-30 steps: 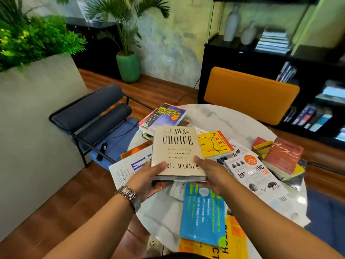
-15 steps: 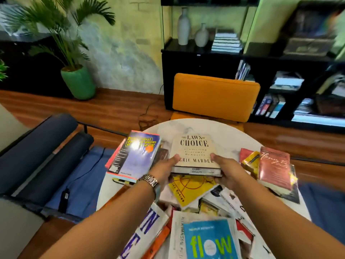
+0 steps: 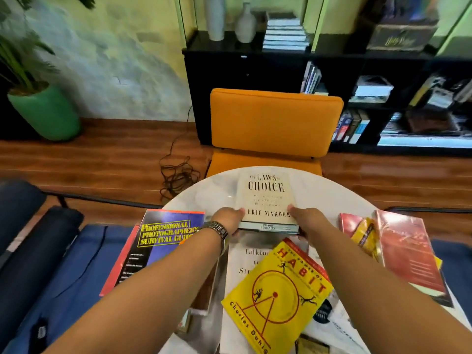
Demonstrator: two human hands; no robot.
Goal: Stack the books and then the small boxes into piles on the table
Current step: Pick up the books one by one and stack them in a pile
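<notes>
Both hands grasp the near end of the cream hardcover book (image 3: 267, 198), the left hand (image 3: 228, 218) and right hand (image 3: 305, 218) at its near corners, thumbs on top. It lies at the far edge of the round white marble tabletop (image 3: 212, 198). Pushed further, the stiff cover could slide on the glossy stone and tip off the rim. The glossy yellow paperback (image 3: 277, 293) lies askew at the near side.

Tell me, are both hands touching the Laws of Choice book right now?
Touching. The head view shows the left hand and the right hand gripping the near corners of the Laws of Choice book, thumbs on its cover.
</notes>
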